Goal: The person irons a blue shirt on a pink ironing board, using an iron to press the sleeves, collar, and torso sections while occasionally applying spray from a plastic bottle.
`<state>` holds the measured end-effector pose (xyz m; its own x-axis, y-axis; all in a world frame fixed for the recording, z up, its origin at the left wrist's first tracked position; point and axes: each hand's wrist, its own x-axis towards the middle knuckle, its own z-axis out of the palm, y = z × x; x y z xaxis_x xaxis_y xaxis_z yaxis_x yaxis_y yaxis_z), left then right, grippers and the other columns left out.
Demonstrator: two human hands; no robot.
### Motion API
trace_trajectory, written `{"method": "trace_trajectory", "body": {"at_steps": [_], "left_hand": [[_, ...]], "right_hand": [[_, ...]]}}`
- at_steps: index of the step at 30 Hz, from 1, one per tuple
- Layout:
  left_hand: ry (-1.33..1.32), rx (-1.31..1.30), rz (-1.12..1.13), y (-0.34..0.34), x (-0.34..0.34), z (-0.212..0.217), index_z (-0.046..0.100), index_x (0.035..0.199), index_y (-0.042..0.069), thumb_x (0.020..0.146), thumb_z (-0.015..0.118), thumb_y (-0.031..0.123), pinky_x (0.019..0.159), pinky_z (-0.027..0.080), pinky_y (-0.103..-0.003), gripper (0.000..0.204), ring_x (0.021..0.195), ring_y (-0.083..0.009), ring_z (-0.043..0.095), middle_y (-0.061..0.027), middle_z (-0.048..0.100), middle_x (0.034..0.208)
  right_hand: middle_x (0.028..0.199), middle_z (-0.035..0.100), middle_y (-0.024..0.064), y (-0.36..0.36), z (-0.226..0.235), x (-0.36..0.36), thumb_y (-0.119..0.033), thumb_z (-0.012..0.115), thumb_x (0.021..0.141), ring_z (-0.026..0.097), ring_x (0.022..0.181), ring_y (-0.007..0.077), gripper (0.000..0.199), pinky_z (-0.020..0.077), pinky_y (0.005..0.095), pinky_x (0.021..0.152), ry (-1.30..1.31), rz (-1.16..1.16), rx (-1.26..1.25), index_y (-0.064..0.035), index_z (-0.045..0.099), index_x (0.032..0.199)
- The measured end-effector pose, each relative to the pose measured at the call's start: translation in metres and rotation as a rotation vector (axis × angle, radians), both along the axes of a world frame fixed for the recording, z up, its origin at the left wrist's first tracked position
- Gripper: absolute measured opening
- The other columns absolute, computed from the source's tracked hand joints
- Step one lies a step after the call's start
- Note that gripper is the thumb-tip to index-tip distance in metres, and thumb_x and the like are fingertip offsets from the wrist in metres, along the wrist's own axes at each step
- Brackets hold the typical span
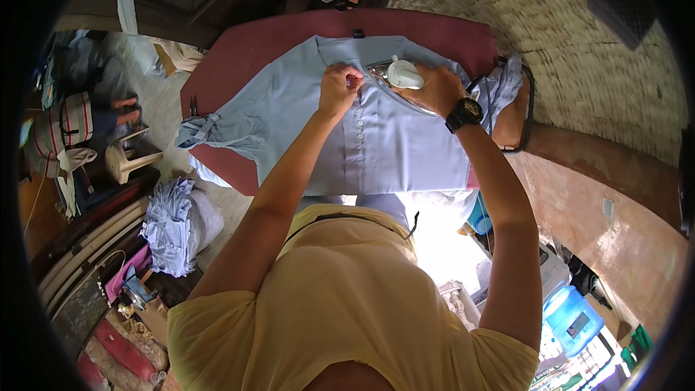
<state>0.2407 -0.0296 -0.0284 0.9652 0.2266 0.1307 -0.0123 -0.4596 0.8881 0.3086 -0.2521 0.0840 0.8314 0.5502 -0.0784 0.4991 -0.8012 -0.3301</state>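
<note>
A light blue-grey button shirt lies spread over a dark red ironing board, its collar toward the far edge and one sleeve stretched to the left. My right hand, with a black watch on its wrist, is wrapped round the handle of a clothes iron with a white top. The iron rests on the right half of the shirt, near the collar. Just left of the iron, my left hand has its fingers curled together beside the button front. Whatever its fingertips pinch, if anything, is hidden.
Bunched cloth lies at the board's right end. A pile of light blue garments sits on the lower left, near a wooden stool. Another person's feet show at the far left. A blue water jug stands lower right.
</note>
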Motion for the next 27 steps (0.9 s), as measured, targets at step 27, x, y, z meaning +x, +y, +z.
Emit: {"method": "trace_trajectory", "body": {"at_steps": [27], "left_hand": [[0.041,0.19,0.059,0.034,-0.005,0.023,0.066,0.097,0.008,0.075,0.081,0.01,0.073,0.053,-0.034,0.027,0.088,-0.0227,0.064,-0.0081,0.06,0.096]], "right_hand": [[0.082,0.071,0.0185,0.022,0.022,-0.002,-0.065,0.071,0.075,0.07,0.081,0.0359,0.065,0.0562,0.0457,0.074,0.236,-0.025,0.082,-0.0047,0.07,0.098]]}}
